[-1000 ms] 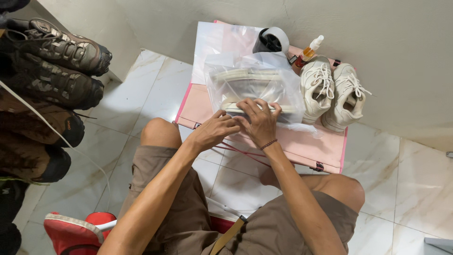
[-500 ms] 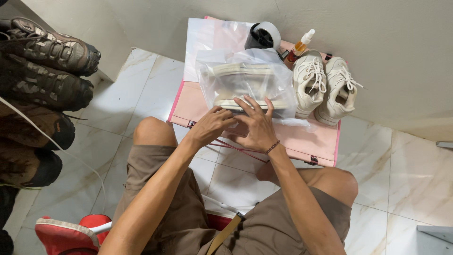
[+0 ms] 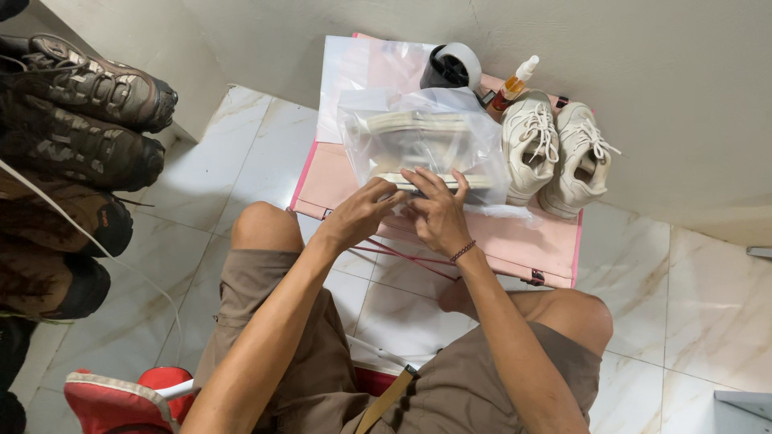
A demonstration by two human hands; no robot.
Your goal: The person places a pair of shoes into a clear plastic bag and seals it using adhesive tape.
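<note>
A pale marble-tiled floor (image 3: 241, 161) fills most of the frame, and on it, upper centre, sits a low pink folding table (image 3: 531, 241) pushed against the wall. Down the left edge runs a stack of dark hiking boots (image 3: 80, 120), and a red stool (image 3: 121, 398) shows at the lower left. On the table, a clear plastic bag (image 3: 422, 145) holding what looks like a pair of pale shoes lies centre, though the glare on the plastic makes the contents hard to be sure of. Just right of it stands a pair of cream sneakers (image 3: 555, 153) with laces tied, touching the bag's side. Behind them, at the top, are a black tape dispenser (image 3: 450, 68) and a small spray bottle (image 3: 511, 84) with amber liquid. Both hands meet at the bag's near edge: the left hand (image 3: 362, 213) pinches the plastic from the left, and the right hand (image 3: 434, 213), a bead bracelet at its wrist, presses spread fingers down on the same edge, so the two are close together and closed on the bag. To do this well, I judge the edge should be held flat and taut between both hands, air pushed out first, and the fold kept square to the table's front.
</note>
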